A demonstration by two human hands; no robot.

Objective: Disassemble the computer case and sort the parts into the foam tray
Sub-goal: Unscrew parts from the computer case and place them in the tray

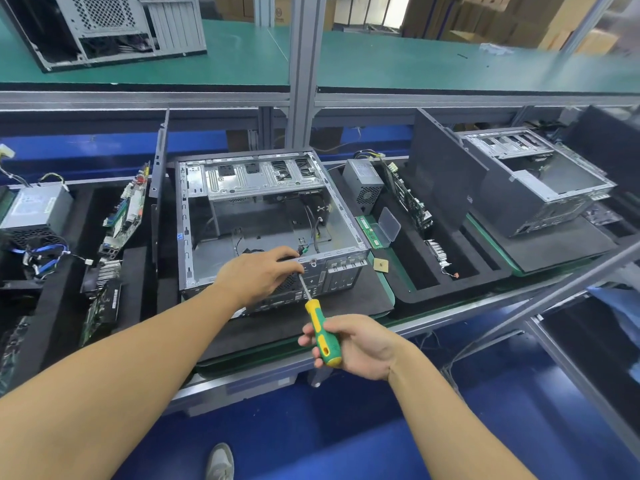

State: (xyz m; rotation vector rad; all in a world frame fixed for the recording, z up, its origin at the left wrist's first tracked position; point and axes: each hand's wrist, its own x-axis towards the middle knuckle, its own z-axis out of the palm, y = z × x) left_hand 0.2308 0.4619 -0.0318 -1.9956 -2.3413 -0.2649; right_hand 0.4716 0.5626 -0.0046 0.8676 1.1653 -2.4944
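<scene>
Desk (450, 315): a long bench running 9 to 3 o'clock, and it carries everything below.

Computer case (256, 181): lies open side up at the centre of the view. Its bay looks stripped, with no board, power unit or cooler inside, so I judge the bulk of the teardown done.

Foam tray (401, 289): black, at 3 o'clock of the case and just beside it, with several pockets already filled.

Side panel (446, 174): stands on edge at the tray's 2 o'clock side.

Power supply (363, 183): sits in the tray's 12 o'clock corner.

Motherboard (408, 195): stands on edge in a slot, just at 3 o'clock of the power supply.

Left hand (259, 275): rests on the case's 6 o'clock rim with its fingers bent down at the driver's tip. Whether they pinch a screw is hidden.

Right hand (356, 344): sits at 6 o'clock, well below the case, with its fingers wrapped round the tool's handle.

Screwdriver (323, 336): has a green and yellow grip. Its shaft slants up toward 11 o'clock to the rim under the left hand.

Heatsink (438, 252): lies in a long pocket at the tray's 4 o'clock.

Memory sticks (369, 232): lie on the tray's 9 o'clock edge.

Loose cables (313, 230): hang inside the case at 3 o'clock. These, the rim fastener and whatever it holds appear to be what is left.
</scene>
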